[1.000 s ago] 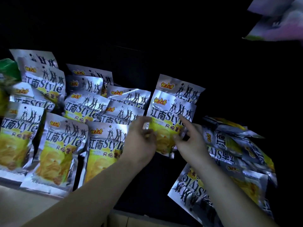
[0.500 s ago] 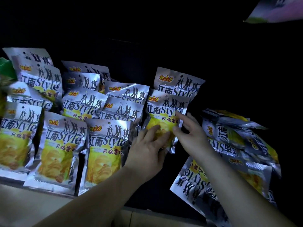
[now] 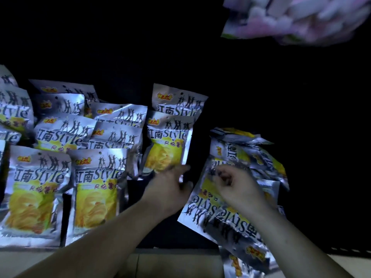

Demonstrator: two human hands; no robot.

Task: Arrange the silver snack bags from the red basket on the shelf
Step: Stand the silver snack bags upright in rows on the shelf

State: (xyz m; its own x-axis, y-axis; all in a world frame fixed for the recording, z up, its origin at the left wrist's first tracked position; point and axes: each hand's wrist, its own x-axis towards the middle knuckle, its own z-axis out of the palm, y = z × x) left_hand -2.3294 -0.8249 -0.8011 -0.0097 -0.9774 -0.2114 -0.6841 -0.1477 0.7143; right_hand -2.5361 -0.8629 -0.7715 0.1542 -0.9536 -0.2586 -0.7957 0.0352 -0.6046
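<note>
Head view. Silver snack bags (image 3: pixel 96 189) are shown standing upright in overlapping rows on a dark shelf (image 3: pixel 200 240), filling the frame from 9 o'clock to the centre. The rightmost upright bag (image 3: pixel 167 145) is seen just left of centre, with a further upright bag (image 3: pixel 178 100) directly behind it. The left hand (image 3: pixel 170 187) is extended from 7 o'clock, its fingers loosely spread and its fingertips (image 3: pixel 182 168) touching the lower edge of the rightmost upright bag; no bag is gripped by it. A loose pile of silver bags (image 3: pixel 247 157) is seen lying flat and disordered at 4 o'clock, well apart from the rows. The right hand (image 3: pixel 239 185) is laid on this pile with fingers curled on an inverted bag (image 3: pixel 208 207); whether that bag is actually pinched cannot be told. A blurred pink packet (image 3: pixel 295 19) is seen at 1 o'clock.
</note>
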